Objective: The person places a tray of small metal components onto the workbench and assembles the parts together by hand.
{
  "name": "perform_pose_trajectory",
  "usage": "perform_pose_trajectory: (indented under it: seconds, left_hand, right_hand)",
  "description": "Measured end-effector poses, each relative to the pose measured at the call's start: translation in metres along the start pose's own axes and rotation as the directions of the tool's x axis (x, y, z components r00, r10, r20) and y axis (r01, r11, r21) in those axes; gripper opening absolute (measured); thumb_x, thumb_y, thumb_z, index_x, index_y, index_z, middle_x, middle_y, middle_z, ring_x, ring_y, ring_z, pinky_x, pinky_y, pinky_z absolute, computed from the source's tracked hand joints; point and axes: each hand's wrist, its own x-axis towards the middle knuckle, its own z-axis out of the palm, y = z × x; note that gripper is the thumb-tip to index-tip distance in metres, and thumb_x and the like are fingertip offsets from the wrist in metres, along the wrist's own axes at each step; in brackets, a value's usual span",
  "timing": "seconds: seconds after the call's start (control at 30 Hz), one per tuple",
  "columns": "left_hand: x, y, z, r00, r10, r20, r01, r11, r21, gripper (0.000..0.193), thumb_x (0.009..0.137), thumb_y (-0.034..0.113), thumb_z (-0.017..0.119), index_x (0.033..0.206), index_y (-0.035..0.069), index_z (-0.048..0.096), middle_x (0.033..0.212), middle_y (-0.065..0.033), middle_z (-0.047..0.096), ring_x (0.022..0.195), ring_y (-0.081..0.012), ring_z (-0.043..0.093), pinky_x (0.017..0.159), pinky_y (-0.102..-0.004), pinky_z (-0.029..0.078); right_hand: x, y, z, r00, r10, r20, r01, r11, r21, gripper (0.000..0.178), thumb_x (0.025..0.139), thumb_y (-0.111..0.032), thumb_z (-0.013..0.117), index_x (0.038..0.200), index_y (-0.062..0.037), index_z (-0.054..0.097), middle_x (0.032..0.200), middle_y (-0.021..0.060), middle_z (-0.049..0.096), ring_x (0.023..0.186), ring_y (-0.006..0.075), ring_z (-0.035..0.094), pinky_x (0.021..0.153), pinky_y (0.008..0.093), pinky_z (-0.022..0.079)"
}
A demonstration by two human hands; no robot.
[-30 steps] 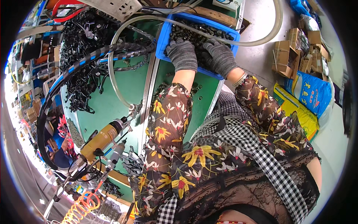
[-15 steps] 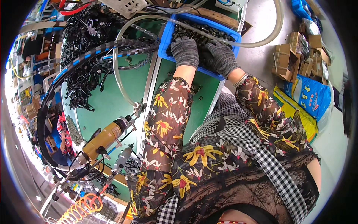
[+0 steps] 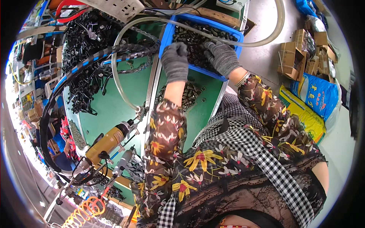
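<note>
Head view: the left hand in a grey knitted glove [image 3: 175,64] is at the left rim of the blue rectangular plastic bin [image 3: 167,35], fingers curled narrow—whether it holds anything cannot be told. The right hand in a matching glove [image 3: 223,59], fingers bent and partly open, touches small dark cylindrical parts [image 3: 194,49] inside the bin; its grip contents are hidden.

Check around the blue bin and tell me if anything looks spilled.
A loose cluster of small, dark, round metal parts lies on the green tabletop, outside the blue rectangular plastic bin. That looks slightly odd because similar parts fill the bin, though they may be there deliberately.
</note>
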Motion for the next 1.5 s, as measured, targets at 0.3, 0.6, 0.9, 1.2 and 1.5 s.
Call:
perform_pose_trajectory:
  seconds: [0.3, 0.6, 0.9, 1.2, 1.5]
  left_hand:
    - [-0.097, 0.004, -0.03, 0.947, -0.291, -0.133, 0.277, 0.954, -0.113, 0.018, 0.086, 0.019, 0.067, 0.089, 0.001, 0.067, 0.078, -0.0105, 0.067, 0.069, -0.0175, 0.062, 0.067, -0.0313, 0.05]
    - [-0.166, -0.021, -0.03, 0.895, -0.444, -0.038, 0.432, 0.885, -0.173, 0.015, 0.085, 0.014, 0.068, 0.093, 0.002, 0.068, 0.079, -0.0088, 0.068, 0.067, -0.0138, 0.06, 0.066, -0.0293, 0.05]
    - [-0.201, -0.044, -0.031, 0.942, -0.333, -0.051, 0.335, 0.942, 0.034, 0.015, 0.084, 0.019, 0.067, 0.092, 0.005, 0.068, 0.082, -0.0143, 0.067, 0.073, -0.0267, 0.064, 0.069, -0.0363, 0.05]
    - [-0.19, -0.04, -0.032, 0.959, -0.278, -0.045, 0.275, 0.888, 0.368, 0.02, 0.078, 0.023, 0.071, 0.09, 0.008, 0.067, 0.088, -0.0149, 0.064, 0.083, -0.0335, 0.059, 0.074, -0.043, 0.047]
    - [-0.179, -0.037, -0.031, 0.952, -0.303, -0.047, 0.306, 0.939, 0.159, 0.016, 0.078, 0.013, 0.071, 0.093, 0.006, 0.067, 0.087, -0.0147, 0.065, 0.083, -0.0301, 0.061, 0.076, -0.0376, 0.05]
  right_hand:
    - [0.05, -0.032, 0.01, 0.933, -0.166, 0.321, 0.243, 0.945, -0.218, 0.023, 0.079, -0.003, 0.058, 0.101, -0.0072, 0.065, 0.1, 0.0158, 0.061, 0.094, 0.0312, 0.064, 0.079, 0.0404, 0.053]
    - [0.069, -0.028, 0.022, 0.848, -0.206, 0.489, 0.39, 0.867, -0.311, 0.02, 0.082, -0.008, 0.056, 0.099, -0.0101, 0.066, 0.101, 0.0083, 0.064, 0.098, 0.0274, 0.063, 0.079, 0.0398, 0.053]
    - [0.03, -0.063, -0.022, 0.902, 0.02, 0.432, 0.014, 0.997, -0.077, 0.013, 0.09, -0.015, 0.053, 0.099, -0.0073, 0.057, 0.091, 0.0136, 0.063, 0.094, 0.0312, 0.063, 0.079, 0.0403, 0.051]
    - [-0.04, -0.062, 0.015, 0.868, -0.253, 0.427, 0.213, 0.967, 0.141, 0.02, 0.088, -0.023, 0.057, 0.102, -0.0077, 0.058, 0.094, 0.012, 0.062, 0.085, 0.0324, 0.061, 0.076, 0.0414, 0.05]
    - [0.067, -0.027, 0.018, 0.884, -0.225, 0.409, 0.367, 0.877, -0.311, 0.019, 0.083, -0.007, 0.055, 0.099, -0.0082, 0.066, 0.101, 0.0137, 0.064, 0.095, 0.0297, 0.065, 0.074, 0.0387, 0.055]
